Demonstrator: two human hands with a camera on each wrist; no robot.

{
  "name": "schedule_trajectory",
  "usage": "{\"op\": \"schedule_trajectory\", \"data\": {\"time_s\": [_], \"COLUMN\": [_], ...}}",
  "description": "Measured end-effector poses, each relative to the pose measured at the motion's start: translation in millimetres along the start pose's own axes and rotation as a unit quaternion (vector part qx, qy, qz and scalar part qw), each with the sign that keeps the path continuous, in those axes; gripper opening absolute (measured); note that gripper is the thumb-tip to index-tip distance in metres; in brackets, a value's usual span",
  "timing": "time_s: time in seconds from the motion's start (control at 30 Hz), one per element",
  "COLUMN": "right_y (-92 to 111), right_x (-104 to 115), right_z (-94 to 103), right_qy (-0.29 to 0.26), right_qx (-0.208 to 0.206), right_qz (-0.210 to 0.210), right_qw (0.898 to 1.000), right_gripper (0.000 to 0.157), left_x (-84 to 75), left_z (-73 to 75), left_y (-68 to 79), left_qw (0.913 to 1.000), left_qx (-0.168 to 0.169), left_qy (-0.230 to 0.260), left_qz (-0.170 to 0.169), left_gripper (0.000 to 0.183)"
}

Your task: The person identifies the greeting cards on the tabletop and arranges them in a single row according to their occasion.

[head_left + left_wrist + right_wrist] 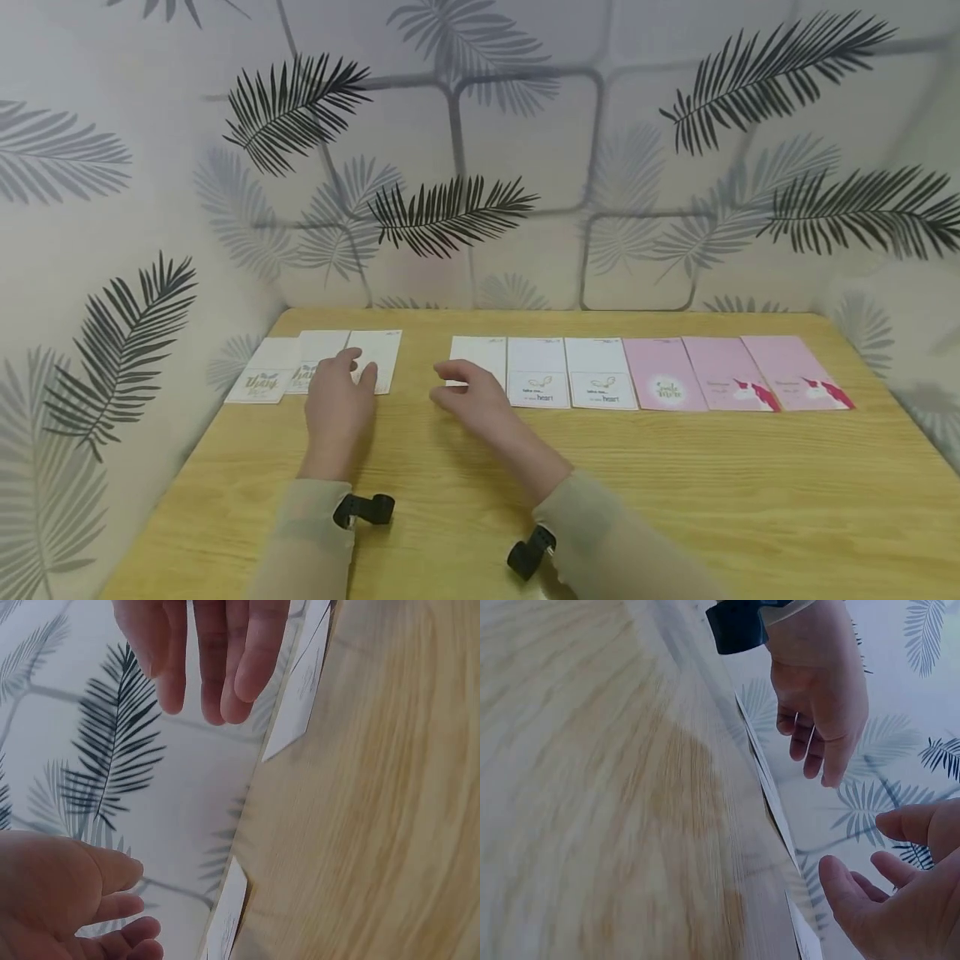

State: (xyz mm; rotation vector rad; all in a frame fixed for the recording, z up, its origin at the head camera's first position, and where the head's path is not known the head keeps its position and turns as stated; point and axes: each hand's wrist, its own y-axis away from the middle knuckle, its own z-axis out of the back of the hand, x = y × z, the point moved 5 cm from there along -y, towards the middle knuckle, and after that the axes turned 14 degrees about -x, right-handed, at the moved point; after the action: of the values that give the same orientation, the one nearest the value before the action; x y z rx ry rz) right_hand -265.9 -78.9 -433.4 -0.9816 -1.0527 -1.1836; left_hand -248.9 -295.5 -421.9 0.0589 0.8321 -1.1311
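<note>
My left hand [341, 408] is over the left group of white cards, its thumb and fingers spread apart. In this group lie a white card with gold "Thank" lettering [255, 385], another like it [322, 340] and a third white card [381, 354], the latter two partly behind the hand. My right hand [480, 404] hovers at a white card [478, 350], covering its lower part, with a gap between thumb and bent fingers. Nothing shows between the fingers of the right hand [907, 892] or the left hand [67, 892] in the wrist views.
Rightward in the row lie two white "heart" cards [537, 367] [600, 367], a pink card with a round gold print [663, 367] and two pink cards with darker corners [727, 367] [795, 367]. All lie on the wooden table [675, 500]. A leaf-patterned wall [525, 275] stands behind.
</note>
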Motion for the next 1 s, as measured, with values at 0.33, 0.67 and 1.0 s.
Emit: {"op": "schedule_trajectory", "data": {"time_s": [0.33,0.67,1.0], "right_y": [2.2,-0.5,-7.4], "right_x": [7.6,3.9,-1.9], "right_z": [-30.0,-50.7,-65.6], "right_qy": [-0.054,-0.082,-0.086], "right_qx": [0.032,0.035,0.034], "right_qz": [-0.032,-0.063,-0.087], "right_qw": [0.998,0.994,0.992], "right_gripper": [0.051,0.055,0.056], "left_x": [31.5,46.3,58.4], "left_z": [10.7,7.3,1.2], "left_y": [-14.2,-20.7,-22.8], "left_qw": [0.9995,0.9993,0.9985], "left_qx": [0.003,0.021,0.026], "left_qy": [-0.011,-0.006,-0.018], "left_qz": [0.028,0.031,0.044], "left_gripper": [0.053,0.055,0.052]}}
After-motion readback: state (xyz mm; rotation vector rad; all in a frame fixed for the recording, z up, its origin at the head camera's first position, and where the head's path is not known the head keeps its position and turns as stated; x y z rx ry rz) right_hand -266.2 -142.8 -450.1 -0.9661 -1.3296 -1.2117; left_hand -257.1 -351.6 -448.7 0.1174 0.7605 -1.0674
